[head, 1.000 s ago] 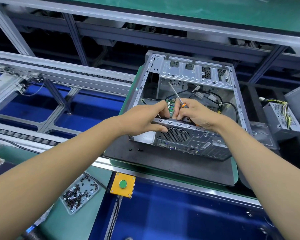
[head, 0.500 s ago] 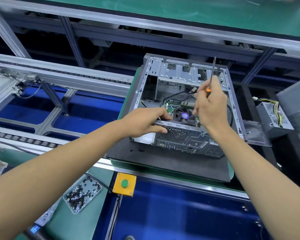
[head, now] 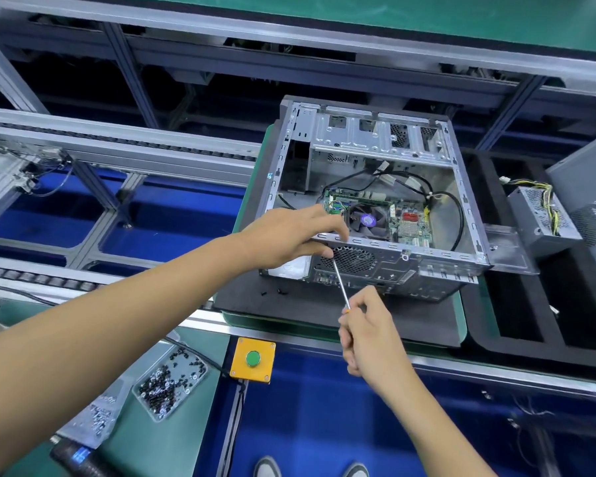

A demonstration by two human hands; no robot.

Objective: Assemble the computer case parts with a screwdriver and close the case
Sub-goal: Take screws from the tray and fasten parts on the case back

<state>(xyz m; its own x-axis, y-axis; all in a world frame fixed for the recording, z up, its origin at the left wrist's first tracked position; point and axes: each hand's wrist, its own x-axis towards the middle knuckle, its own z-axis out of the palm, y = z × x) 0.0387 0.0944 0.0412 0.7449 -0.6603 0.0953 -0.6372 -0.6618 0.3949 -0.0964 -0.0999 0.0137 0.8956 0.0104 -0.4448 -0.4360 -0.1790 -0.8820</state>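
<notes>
An open grey computer case [head: 468, 208] lies on its side on a black foam mat [head: 289, 311], with the motherboard [head: 410, 223] and fan showing inside. My left hand [head: 289, 235] grips the case's near top edge at its left corner, thumb against the rear panel. My right hand [head: 369, 332] is in front of the case and holds a screwdriver [head: 339, 284] with an orange collar. The shaft points up and left, with its tip at the rear panel beside the fan grille, just under my left thumb.
A clear tray of dark screws [head: 169, 380] lies at the lower left on green matting. A yellow box with a green button [head: 253, 359] sits on the bench edge. A power supply with yellow cables [head: 544, 218] rests to the case's right. Conveyor rails run at the left.
My right hand has come out of the case and dropped in front of it, swinging the screwdriver from pointing up to pointing at the rear panel. My left hand stays on the case edge.
</notes>
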